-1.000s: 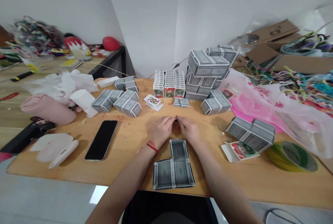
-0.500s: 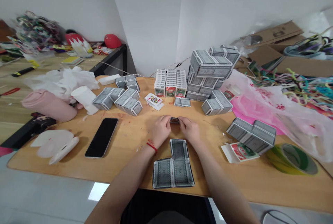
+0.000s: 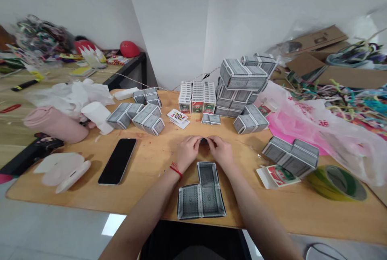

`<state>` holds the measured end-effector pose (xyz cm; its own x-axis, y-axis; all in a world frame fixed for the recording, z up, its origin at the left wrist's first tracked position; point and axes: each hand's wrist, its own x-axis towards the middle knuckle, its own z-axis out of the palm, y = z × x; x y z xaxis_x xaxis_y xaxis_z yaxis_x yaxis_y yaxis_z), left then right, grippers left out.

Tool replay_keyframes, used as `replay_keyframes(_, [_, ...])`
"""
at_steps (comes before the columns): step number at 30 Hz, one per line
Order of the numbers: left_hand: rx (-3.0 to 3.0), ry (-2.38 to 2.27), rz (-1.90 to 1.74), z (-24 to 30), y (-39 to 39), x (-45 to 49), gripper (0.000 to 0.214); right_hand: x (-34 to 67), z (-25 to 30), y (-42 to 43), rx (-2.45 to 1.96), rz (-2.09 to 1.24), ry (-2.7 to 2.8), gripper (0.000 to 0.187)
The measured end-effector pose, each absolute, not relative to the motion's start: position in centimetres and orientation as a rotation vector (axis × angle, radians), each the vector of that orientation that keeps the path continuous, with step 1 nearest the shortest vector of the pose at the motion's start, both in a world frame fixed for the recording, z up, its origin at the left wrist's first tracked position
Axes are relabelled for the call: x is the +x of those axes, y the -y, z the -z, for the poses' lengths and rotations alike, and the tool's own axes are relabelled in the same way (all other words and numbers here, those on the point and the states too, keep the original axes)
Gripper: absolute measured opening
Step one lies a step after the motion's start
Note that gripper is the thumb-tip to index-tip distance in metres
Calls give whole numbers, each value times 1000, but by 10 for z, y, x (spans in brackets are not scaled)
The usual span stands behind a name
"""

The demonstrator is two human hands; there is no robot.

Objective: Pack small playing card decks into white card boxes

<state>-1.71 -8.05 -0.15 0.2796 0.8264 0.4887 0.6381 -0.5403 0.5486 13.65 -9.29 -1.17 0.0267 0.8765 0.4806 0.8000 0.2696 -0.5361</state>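
Observation:
My left hand (image 3: 189, 149) and my right hand (image 3: 221, 150) meet over the middle of the table, fingertips pinched on a playing card (image 3: 204, 140) between them. Only a small dark strip of the card shows, seen almost edge on; the fingers hide the rest. Just below, between my forearms, lies an open L-shaped tray made of playing cards (image 3: 208, 199), grey patterned backs showing. Beyond my hands are a few grey-backed cards (image 3: 211, 119) lying flat and some face-up cards (image 3: 178, 118), a queen on top.
Stacked card boxes (image 3: 197, 96) stand at the back beside a tall pile of folded-card blocks (image 3: 242, 74). More card blocks (image 3: 148, 119) sit left and right. A phone (image 3: 117, 161) lies left; an opened card box (image 3: 281, 176) and a tape roll (image 3: 338, 183) lie right.
The card between my fingertips has tipped, so less of it shows now. My fingers have drawn slightly closer over it; the tray stays where it was.

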Motion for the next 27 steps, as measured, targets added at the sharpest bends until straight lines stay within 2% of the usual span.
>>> replay_keyframes(7, [2301, -1341, -1189, 5, 76, -13, 17, 135, 15, 93, -1534, -64, 1773, 25])
replay_keyframes(19, [2088, -1340, -1171, 10, 71, -9, 20, 136, 13, 94, -1565, -219, 1739, 28])
replay_keyframes(23, [1929, -1323, -1152, 12, 68, -10, 25, 135, 12, 93, -1530, -375, 1536, 29])
replay_keyframes(27, [1804, -1317, -1237, 12, 64, -16, 21, 131, 8, 94, -1479, -533, 1436, 28])
